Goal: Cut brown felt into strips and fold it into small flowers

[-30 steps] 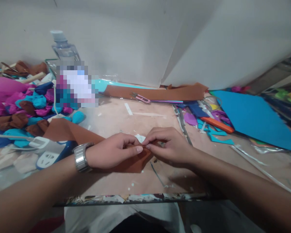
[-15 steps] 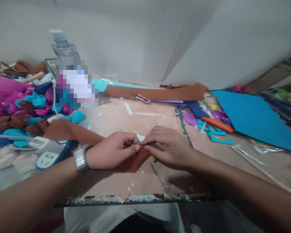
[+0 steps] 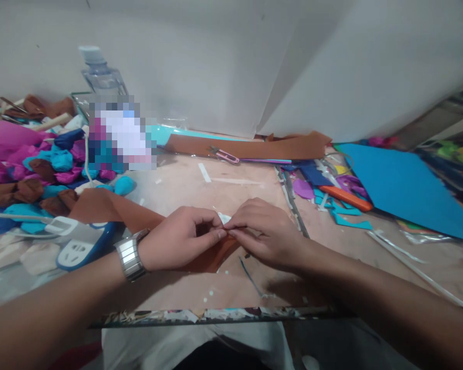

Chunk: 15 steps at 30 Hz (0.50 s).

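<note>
A long strip of brown crepe paper (image 3: 133, 211) runs from the left of the table to beneath my hands. My left hand (image 3: 187, 236), with a metal watch (image 3: 130, 257) on its wrist, pinches the strip's right end between thumb and fingers. Close against it, my right hand (image 3: 266, 234) pinches the same edge, fingertips nearly touching the left ones. The exact fold between the fingertips is hidden. A small white scrap (image 3: 224, 218) lies just behind the fingertips.
Crumpled coloured paper pieces (image 3: 57, 159) and a white-blue power strip (image 3: 85, 246) lie left. A plastic bottle (image 3: 102, 77) stands behind. Pink thread snips (image 3: 224, 154) rest on another brown strip (image 3: 278, 149). At right are an orange-handled cutter (image 3: 347, 198) and a blue sheet (image 3: 412, 190).
Both hands keep their pinch at nearly the same spot. The left hand and wrist have shifted very slightly, and the paper's lower edge has moved a little under the fingers.
</note>
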Tool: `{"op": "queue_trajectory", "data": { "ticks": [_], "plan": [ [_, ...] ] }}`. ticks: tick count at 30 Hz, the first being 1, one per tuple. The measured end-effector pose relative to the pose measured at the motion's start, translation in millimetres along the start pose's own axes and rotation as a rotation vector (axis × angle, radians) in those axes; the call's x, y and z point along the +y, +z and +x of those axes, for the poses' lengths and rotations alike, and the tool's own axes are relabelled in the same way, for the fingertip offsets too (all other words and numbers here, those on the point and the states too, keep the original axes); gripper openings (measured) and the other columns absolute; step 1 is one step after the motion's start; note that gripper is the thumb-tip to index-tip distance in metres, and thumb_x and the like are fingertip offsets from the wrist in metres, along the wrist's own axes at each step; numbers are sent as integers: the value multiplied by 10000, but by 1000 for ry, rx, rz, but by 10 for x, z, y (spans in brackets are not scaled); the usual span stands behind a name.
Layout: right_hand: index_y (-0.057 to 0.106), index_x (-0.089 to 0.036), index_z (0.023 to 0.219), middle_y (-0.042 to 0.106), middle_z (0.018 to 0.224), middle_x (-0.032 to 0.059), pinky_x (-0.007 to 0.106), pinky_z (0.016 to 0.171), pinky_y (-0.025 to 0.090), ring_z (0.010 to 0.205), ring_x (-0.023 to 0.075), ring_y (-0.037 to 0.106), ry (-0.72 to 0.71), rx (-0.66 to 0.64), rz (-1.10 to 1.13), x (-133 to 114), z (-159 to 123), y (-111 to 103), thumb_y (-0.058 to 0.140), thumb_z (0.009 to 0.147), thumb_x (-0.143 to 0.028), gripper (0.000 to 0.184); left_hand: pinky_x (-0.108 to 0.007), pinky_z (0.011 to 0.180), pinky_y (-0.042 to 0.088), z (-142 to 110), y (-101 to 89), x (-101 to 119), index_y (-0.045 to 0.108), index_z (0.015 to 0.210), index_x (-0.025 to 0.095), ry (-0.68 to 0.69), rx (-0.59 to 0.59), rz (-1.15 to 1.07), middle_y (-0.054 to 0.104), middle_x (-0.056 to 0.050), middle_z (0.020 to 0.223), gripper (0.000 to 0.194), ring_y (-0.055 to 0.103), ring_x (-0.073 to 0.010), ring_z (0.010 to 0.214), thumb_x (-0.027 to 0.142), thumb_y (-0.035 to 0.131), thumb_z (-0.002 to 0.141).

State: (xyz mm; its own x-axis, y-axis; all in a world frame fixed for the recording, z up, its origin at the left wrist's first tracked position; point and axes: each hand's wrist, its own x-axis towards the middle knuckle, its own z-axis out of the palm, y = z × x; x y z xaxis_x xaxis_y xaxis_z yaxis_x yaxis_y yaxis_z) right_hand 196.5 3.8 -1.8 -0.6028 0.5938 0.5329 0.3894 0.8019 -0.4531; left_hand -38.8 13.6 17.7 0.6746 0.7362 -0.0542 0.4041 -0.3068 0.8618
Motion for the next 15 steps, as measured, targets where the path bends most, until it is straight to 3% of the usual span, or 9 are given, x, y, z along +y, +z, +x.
{"op": "queue_trajectory", "data": {
  "ticks": [9,15],
  "plan": [
    [710,-198,992,774,891,55,396,848,516,856,206,670,4,7,-32,-21,10,-1,620,1001,-184,92,-288,767,446,-11,3,22,738,903,169,-5,33,-19,720,-7,854,311,605,-151,813,424,596,1012],
    [699,-183,997,764,895,57,397,851,506,881,217,653,30,6,-33,-36,13,-7,633,993,-180,66,-270,726,432,-21,7,43,747,910,178,19,59,50,715,8,814,269,594,-134,759,379,599,1011]
  ]
}}
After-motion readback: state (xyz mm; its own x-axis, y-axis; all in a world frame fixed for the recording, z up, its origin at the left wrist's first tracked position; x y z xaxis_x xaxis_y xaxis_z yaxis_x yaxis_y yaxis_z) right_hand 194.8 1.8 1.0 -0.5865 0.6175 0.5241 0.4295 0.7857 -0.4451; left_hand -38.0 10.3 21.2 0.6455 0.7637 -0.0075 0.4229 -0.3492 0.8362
